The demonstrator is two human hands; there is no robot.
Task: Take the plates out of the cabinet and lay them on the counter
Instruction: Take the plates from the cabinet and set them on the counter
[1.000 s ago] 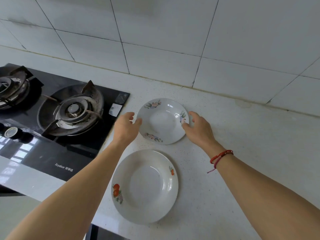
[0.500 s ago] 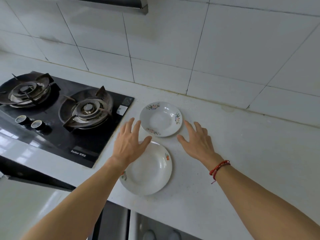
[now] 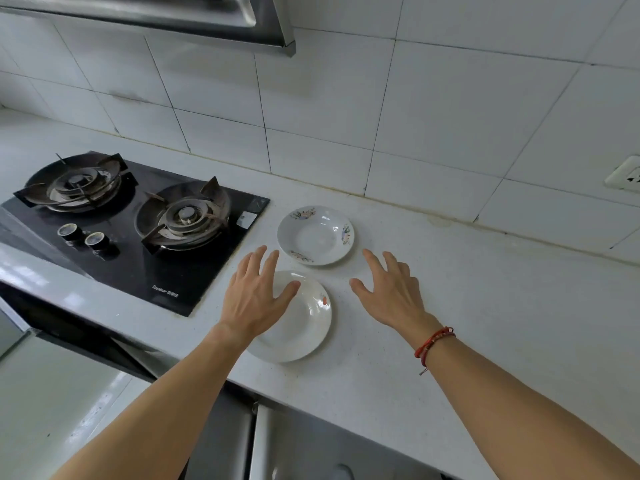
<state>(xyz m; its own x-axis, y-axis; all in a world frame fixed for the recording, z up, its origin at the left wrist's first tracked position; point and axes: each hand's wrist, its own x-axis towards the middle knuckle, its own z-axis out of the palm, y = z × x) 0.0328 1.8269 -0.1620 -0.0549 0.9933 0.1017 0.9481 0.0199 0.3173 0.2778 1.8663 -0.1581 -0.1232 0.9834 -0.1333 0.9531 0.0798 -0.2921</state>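
- Glazed white ceramic, both plates are judged stiff, slippery and breakable; the far plate (image 3: pixel 316 235) and near plate (image 3: pixel 301 323) lie on the surface (image 3: pixel 467 306).
- Lifting is best done by opposite rims.
- Left hand (image 3: pixel 254 296) and right hand (image 3: pixel 391 292) are spread, holding nothing.

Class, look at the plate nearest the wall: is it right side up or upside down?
Right side up. The far plate rests flat on the counter, its hollow and the flower prints on its rim facing upward, and it is empty.
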